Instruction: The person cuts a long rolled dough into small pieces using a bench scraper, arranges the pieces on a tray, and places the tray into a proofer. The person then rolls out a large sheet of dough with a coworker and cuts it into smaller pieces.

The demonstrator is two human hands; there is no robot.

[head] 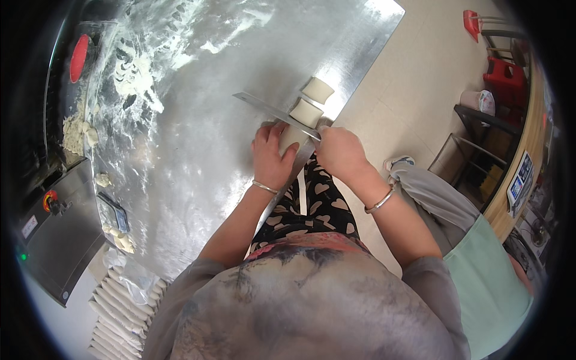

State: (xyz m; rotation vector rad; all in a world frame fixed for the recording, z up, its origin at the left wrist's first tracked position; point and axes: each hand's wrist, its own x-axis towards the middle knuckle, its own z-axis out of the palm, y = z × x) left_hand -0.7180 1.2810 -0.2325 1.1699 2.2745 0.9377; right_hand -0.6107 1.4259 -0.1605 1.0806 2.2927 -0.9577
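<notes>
My right hand (342,150) grips the handle of a broad-bladed knife (270,111), its blade pointing away to the upper left. The handle itself is mostly hidden by my fingers. Under my left hand (272,157) is a smooth log of pale dough (293,138), held between thumb and fingers close to the blade. Just beyond the knife sits a cut dough piece (306,113). A second dough piece (317,91) lies a little farther off, apart from the first. All of this rests along the near right edge of a steel table (202,135).
Flour (135,76) is spread over the table's far left. Dough scraps (119,238) and a dark-handled tool (118,213) lie near a steel machine (67,234) with a red button (50,200). Stacked sacks (121,301) stand below. A person in a green apron (486,288) is at right.
</notes>
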